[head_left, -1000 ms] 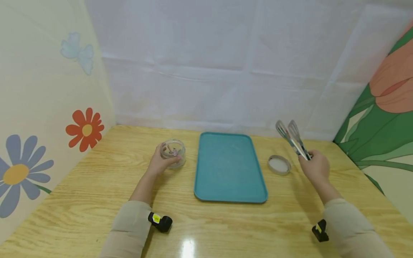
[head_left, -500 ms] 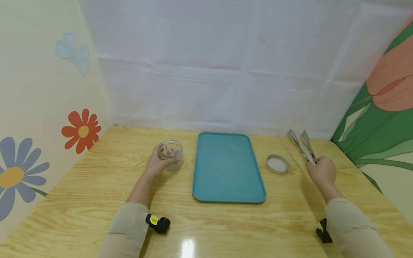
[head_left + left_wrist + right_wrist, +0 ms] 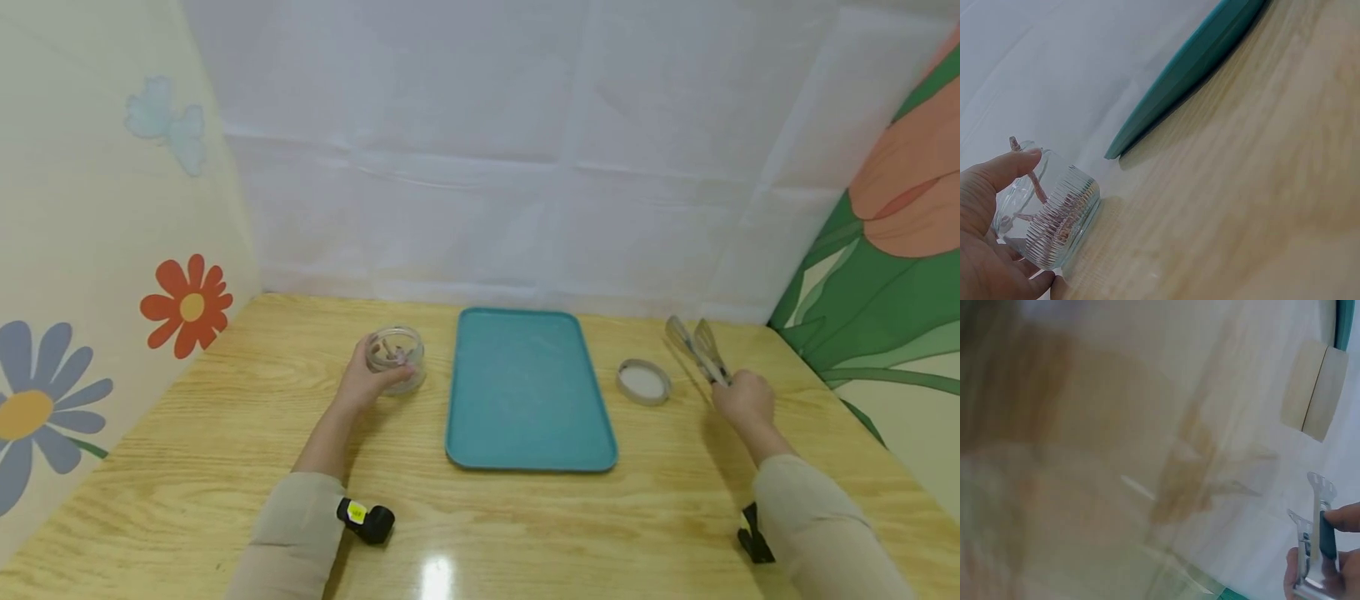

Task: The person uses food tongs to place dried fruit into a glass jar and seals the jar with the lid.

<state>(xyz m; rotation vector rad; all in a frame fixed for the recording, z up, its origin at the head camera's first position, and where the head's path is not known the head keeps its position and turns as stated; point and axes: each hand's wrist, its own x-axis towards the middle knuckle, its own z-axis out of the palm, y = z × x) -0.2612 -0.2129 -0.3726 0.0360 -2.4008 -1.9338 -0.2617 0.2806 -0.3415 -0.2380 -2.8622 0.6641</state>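
Note:
My left hand [image 3: 362, 385] grips a clear glass jar [image 3: 412, 379] around its side, thumb at the rim, left of the tray. Ribbed walls show on the jar in the left wrist view, with pinkish-brown twig-like pieces [image 3: 1063, 219] inside and one sticking up past the rim. On the far right, my right hand [image 3: 746, 402] holds metal tongs [image 3: 707, 364], their slotted ends spread apart and pointing toward the back wall. In the right wrist view, the thumb presses the dark grip on one tong arm [image 3: 1326, 536]. Between tongs and tray lies a round lid [image 3: 645, 383].
A blue-green rectangular tray [image 3: 531, 392] lies mid-table. Behind the wooden table [image 3: 480, 533] hangs a white cloth [image 3: 465, 167]; painted panels with flowers [image 3: 191, 307] stand at both sides. Black wrist cameras [image 3: 367, 522] sit on the cuffs.
My right hand has moved right, away from the lid, and the tongs' ends have come lower. The left hand holds the jar in place; the view has shifted slightly.

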